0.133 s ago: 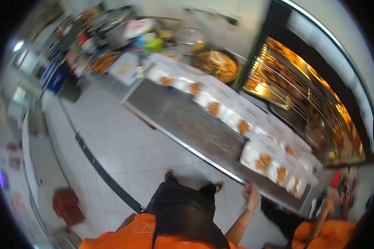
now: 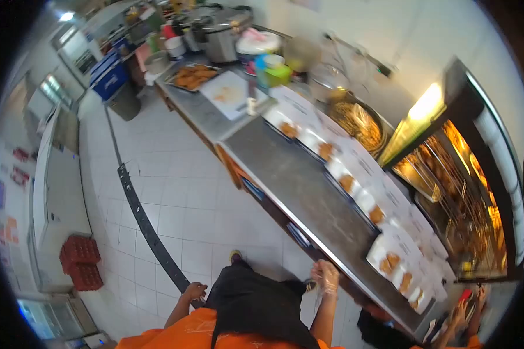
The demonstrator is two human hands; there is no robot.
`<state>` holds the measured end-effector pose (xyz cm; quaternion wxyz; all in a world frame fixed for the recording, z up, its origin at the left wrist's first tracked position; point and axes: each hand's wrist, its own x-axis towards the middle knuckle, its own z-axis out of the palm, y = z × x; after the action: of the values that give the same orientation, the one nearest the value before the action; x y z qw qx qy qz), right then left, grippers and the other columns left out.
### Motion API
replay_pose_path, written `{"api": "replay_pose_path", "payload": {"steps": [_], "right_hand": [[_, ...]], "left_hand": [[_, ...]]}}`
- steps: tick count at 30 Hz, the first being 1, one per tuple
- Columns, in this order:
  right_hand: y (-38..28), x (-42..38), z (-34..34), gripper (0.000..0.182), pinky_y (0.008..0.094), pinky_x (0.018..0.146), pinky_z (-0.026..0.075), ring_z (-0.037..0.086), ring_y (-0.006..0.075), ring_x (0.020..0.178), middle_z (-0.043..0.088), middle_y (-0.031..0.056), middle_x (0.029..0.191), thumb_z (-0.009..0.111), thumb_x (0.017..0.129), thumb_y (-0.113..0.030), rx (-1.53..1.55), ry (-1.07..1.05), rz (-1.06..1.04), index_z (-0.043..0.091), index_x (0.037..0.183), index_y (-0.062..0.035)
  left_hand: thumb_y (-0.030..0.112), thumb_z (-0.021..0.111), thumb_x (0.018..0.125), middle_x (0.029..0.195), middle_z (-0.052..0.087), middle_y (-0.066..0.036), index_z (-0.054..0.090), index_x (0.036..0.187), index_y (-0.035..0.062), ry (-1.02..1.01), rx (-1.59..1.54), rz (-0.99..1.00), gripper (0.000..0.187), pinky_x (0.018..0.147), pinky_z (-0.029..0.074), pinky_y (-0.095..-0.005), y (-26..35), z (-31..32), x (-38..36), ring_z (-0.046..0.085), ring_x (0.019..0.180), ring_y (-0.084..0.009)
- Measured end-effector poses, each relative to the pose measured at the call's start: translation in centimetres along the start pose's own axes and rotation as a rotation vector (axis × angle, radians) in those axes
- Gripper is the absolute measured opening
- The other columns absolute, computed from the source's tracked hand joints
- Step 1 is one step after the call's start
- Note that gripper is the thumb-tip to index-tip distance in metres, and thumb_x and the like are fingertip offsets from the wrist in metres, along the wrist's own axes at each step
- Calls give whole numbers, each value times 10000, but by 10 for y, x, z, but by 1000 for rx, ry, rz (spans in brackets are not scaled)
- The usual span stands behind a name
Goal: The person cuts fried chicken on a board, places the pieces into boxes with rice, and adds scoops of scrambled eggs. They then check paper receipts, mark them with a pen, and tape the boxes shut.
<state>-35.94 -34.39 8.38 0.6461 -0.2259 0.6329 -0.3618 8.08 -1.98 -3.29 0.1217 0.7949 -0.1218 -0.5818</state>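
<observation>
Right hand (image 2: 326, 277), clear-gloved, fingers curled beside metal counter (image 2: 291, 171); can't tell if pinching anything. Left hand (image 2: 196, 291) hangs low, bare-looking, loosely bent; grip unclear. Open white takeout boxes (image 2: 378, 249) with fried pieces (image 2: 376, 214) line counter's far side. Best: gloved fingers only on food, boxes level.

A gloved right hand (image 2: 326, 276) hangs beside a steel counter (image 2: 285, 163) lined with open white boxes (image 2: 364, 200), brown food (image 2: 376, 215) inside; the bare left hand (image 2: 197, 291) hangs low over the tiled floor (image 2: 183, 212). Behind the boxes, an oven (image 2: 463, 192) glows. A white board (image 2: 224, 106) lies farther along; at lower right, a 2nd person's hands (image 2: 460, 316) show near the counter's end.
</observation>
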Motion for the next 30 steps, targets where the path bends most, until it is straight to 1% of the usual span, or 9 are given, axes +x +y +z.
{"api": "replay_pose_path", "payload": {"steps": [7, 12, 15, 18, 19, 20, 21, 25, 30], "right_hand": [[3, 17, 299, 258, 310, 605, 597, 684, 175, 675, 720, 99, 891, 687, 965, -241, -332, -457, 152, 660, 1093, -19], [-40, 31, 473, 212, 279, 522, 526, 608, 131, 601, 665, 69, 792, 687, 961, -185, -360, -447, 67, 652, 972, 24], [-61, 75, 576, 204, 257, 471, 460, 595, 131, 569, 666, 56, 759, 678, 970, -200, -436, -491, -46, 683, 931, 0], [-81, 142, 696, 210, 272, 473, 413, 559, 116, 545, 624, 33, 702, 671, 961, -203, -462, -545, -169, 680, 849, -25], [-95, 163, 741, 209, 274, 477, 416, 553, 113, 536, 621, 35, 693, 663, 960, -196, -486, -539, -252, 679, 839, -27], [-106, 196, 784, 223, 303, 534, 473, 597, 141, 590, 661, 60, 760, 667, 950, -237, -555, -602, -266, 695, 885, -25], [-118, 233, 830, 258, 331, 590, 529, 641, 169, 644, 701, 85, 827, 671, 939, -278, -622, -667, -285, 711, 932, -23], [-201, 267, 1001, 332, 454, 875, 529, 691, 364, 989, 726, 198, 1035, 629, 904, -358, -1035, -401, -874, 713, 992, -49], [-265, 322, 1159, 343, 467, 847, 557, 696, 387, 985, 723, 181, 1096, 677, 891, -339, -1327, -336, -1132, 699, 1116, -81]], "left_hand": [[409, 584, 936, 747, 735, -136, 712, 886, 0, 440, -16, 390, 431, 752, 562, -386, 76, -199, 42, 738, 760, -268], [331, 717, 873, 804, 739, -153, 695, 869, -9, 550, -24, 627, 341, 754, 566, -408, 132, -315, 78, 725, 754, -282], [286, 776, 823, 850, 735, -164, 698, 833, 4, 635, -161, 539, 293, 773, 568, -415, 134, -355, 109, 722, 799, -293], [319, 704, 819, 882, 733, -135, 727, 790, 87, 576, 72, 259, 235, 770, 574, -439, 45, -377, 203, 722, 864, -326], [366, 613, 880, 891, 733, -139, 715, 880, 88, 440, 862, 554, 297, 755, 571, -482, 0, -387, 229, 704, 874, -345], [311, 597, 856, 809, 714, -129, 720, 800, 107, 367, 993, 414, 245, 688, 564, -478, -19, -387, 222, 698, 807, -335], [282, 585, 847, 750, 677, -107, 710, 784, 131, 409, 927, 522, 206, 623, 546, -472, -25, -380, 214, 673, 727, -312], [279, 575, 878, 751, 669, -92, 693, 799, 111, 238, -40, -127, 220, 587, 531, -453, -1, -409, 165, 665, 698, -288], [276, 562, 916, 752, 659, -72, 671, 817, 87, 275, -255, -114, 240, 542, 513, -430, 85, -483, 212, 655, 661, -258]]}}
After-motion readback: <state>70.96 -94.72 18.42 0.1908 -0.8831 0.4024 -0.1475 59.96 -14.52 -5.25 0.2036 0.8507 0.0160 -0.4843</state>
